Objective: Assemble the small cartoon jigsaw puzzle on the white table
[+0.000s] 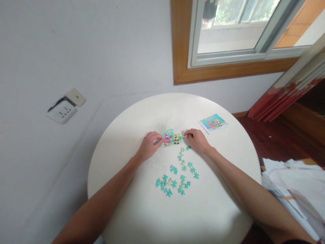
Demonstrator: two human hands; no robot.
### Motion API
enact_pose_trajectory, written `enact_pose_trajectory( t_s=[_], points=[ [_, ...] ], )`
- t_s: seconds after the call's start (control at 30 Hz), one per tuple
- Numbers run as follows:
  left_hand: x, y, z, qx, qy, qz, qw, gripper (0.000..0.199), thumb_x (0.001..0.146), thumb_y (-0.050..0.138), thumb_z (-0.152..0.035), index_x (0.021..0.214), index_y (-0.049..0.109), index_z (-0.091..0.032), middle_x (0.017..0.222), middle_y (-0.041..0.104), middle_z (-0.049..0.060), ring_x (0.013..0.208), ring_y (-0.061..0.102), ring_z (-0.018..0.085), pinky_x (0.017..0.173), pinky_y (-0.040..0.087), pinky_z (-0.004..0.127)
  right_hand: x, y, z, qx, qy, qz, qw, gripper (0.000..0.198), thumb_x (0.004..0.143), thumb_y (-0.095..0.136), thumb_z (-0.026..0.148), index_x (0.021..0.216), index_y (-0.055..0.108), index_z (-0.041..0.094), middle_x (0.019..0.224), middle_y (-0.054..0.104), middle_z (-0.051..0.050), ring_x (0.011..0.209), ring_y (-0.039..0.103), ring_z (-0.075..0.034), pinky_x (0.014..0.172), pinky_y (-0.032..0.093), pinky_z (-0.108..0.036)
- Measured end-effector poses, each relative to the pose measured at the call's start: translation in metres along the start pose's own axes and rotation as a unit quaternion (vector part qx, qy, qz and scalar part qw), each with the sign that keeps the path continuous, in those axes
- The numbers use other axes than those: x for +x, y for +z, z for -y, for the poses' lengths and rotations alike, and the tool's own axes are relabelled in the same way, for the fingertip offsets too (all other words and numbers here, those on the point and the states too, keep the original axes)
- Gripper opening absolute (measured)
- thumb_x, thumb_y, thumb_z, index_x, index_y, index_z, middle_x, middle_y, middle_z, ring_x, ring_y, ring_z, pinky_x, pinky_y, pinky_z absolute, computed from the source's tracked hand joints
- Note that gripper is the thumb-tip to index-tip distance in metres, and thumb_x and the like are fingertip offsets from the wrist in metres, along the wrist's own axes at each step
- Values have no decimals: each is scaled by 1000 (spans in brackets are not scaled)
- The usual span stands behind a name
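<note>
"Where lies the puzzle [167, 139]?"
"Frame centre, between left hand [149, 145] and right hand [198, 139], both curled at its edges, perhaps for steadying it."
"Does either hand grip?"
"This I cannot tell."

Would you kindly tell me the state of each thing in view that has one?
Puzzle: partly assembled
Loose pieces: scattered, unjoined as far as I can tell
Picture card: lying picture side up
Left hand: fingers bent, at the puzzle's left edge
Right hand: fingers curled, by its right edge; grip unclear
Socket: tilted, dark gap along its top
Curtain: gathered aside
Papers: loosely piled
</note>
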State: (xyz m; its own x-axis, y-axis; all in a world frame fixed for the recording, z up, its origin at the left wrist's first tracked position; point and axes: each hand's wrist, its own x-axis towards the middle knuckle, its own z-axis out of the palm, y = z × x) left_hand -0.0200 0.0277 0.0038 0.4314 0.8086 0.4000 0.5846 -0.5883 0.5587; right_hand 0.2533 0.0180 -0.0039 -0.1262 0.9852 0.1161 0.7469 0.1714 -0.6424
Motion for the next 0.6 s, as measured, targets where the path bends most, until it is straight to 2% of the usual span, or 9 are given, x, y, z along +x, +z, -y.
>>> enact_pose_trajectory(
  t_s=[0.13,0.27,0.4,0.47,0.6],
  points=[
    [0,0,1,0,4,0,1000,8,90,63,-24,86,69,-21,91,69,4,89,61,19,79,48,32,-1,-2,3,-6,4,4,1000,37,84,45,7,100,76,18,100,76,-7,90,67,-18,83,44,-25],
    [-1,0,1,4,8,-3,1000,7,90,64,-23,86,69,-21,92,69,4,89,61,19,79,48,32,-9,-15,21,-51,9,29,998,32,88,48,13,106,74,18,98,75,-7,84,65,-17,75,43,-26],
    [-1,2,2,8,8,-2,1000,6,90,64,-23,87,68,-21,92,69,3,90,61,19,79,48,31,-30,-29,52,-128,19,111,985,17,87,57,22,90,73,21,91,74,-6,81,66,-20,66,40,-27],
    [-1,2,3,8,7,0,1000,5,90,64,-22,87,69,-21,93,70,3,90,61,19,79,48,31,-43,-30,67,-157,20,158,975,12,85,63,26,88,73,20,93,74,-8,83,67,-21,66,41,-28],
    [-1,2,4,5,7,0,1000,5,90,65,-24,88,70,-22,92,69,3,90,61,18,79,48,31,-62,-22,86,-220,3,219,951,20,83,71,32,92,73,15,99,74,-14,93,69,-28,72,46,-32]
  ],
)
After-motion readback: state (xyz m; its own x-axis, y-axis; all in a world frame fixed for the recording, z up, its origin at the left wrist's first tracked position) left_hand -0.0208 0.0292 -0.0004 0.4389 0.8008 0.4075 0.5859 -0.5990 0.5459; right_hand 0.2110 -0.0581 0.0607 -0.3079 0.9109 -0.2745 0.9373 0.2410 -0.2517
